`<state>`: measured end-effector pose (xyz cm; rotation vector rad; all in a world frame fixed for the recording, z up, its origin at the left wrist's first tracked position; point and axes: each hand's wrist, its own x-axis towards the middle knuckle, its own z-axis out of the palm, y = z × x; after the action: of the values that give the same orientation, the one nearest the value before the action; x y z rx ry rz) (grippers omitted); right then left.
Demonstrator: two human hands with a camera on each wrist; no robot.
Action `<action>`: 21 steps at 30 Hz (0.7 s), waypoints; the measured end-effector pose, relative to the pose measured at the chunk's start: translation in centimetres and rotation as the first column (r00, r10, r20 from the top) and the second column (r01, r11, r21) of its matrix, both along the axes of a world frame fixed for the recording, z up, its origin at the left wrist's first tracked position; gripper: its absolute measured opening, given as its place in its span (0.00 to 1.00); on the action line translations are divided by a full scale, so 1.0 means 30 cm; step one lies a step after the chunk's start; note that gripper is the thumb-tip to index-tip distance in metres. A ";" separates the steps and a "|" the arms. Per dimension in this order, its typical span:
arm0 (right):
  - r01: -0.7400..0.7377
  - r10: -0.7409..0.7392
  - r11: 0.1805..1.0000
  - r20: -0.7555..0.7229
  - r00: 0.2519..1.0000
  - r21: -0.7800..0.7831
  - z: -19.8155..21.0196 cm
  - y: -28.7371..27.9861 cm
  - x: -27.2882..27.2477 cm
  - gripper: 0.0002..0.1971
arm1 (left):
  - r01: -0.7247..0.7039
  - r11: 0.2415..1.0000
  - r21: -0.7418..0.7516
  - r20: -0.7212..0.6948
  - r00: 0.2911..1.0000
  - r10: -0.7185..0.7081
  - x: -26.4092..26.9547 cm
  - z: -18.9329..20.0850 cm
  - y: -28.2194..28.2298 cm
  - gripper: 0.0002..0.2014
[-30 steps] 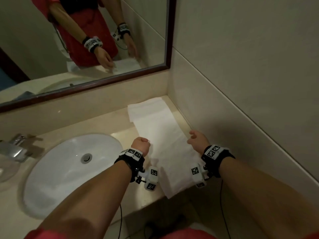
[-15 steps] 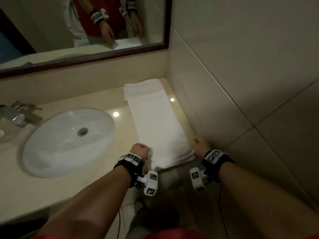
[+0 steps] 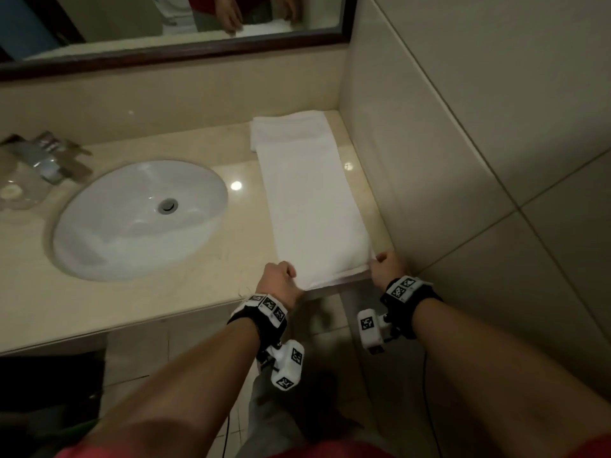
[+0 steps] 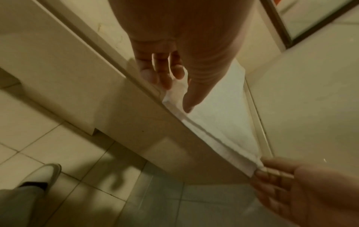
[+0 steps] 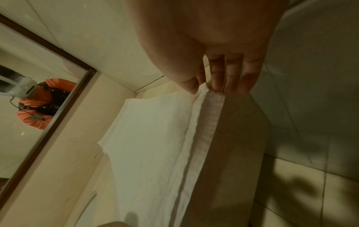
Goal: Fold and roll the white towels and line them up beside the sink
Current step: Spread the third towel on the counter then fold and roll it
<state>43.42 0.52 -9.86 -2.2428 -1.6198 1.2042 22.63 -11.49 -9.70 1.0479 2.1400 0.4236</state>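
A white towel (image 3: 307, 200) lies as a long folded strip on the beige counter (image 3: 211, 285), right of the sink (image 3: 139, 219), reaching from the back wall to the front edge. My left hand (image 3: 290, 275) pinches its near left corner; in the left wrist view the thumb and fingers (image 4: 175, 73) close on the towel (image 4: 219, 110). My right hand (image 3: 379, 259) pinches the near right corner, and the right wrist view shows its fingertips (image 5: 215, 87) on the layered hem of the towel (image 5: 155, 138). The far end looks wider and doubled.
A chrome faucet (image 3: 49, 160) stands left of the sink. The tiled side wall (image 3: 446, 160) runs close along the towel's right side. A dark-framed mirror (image 3: 185, 24) hangs above the backsplash. Below the counter edge are floor tiles and a white shoe (image 4: 42, 173).
The towel's near end hung over the counter's front a second ago; it now ends at the edge. Both hands have moved from mid-towel to the near corners. The head view has tilted down.
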 end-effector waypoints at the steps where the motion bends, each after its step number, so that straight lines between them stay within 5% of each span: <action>1: 0.001 -0.001 1.000 -0.009 1.000 0.009 -0.004 -0.003 0.000 0.11 | 0.050 0.999 0.000 -0.049 0.998 -0.050 0.006 -0.012 -0.007 0.11; 8: 0.033 -0.035 0.999 -0.079 0.996 -0.021 -0.017 -0.008 -0.003 0.07 | 0.185 0.982 0.047 -0.254 0.953 -0.168 0.030 -0.038 -0.045 0.08; 11: 0.099 -0.108 0.992 -0.127 0.986 -0.077 -0.078 0.019 0.016 0.07 | 0.217 0.975 0.058 -0.254 0.947 -0.195 0.025 -0.040 -0.053 0.07; 16: 0.238 -0.255 0.966 -0.250 0.934 -0.097 0.035 -0.036 -0.002 0.05 | 0.217 0.972 0.089 -0.235 0.953 -0.191 0.016 -0.019 -0.079 0.07; 21: 0.184 -0.262 0.955 -0.366 0.893 -0.234 0.047 -0.056 0.030 0.15 | 0.185 0.976 0.116 -0.206 0.966 -0.159 0.025 -0.008 -0.100 0.09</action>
<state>44.33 -1.15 -8.44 -2.0377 -1.1023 1.6727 23.37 -14.50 -9.93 1.3921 2.1909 0.3996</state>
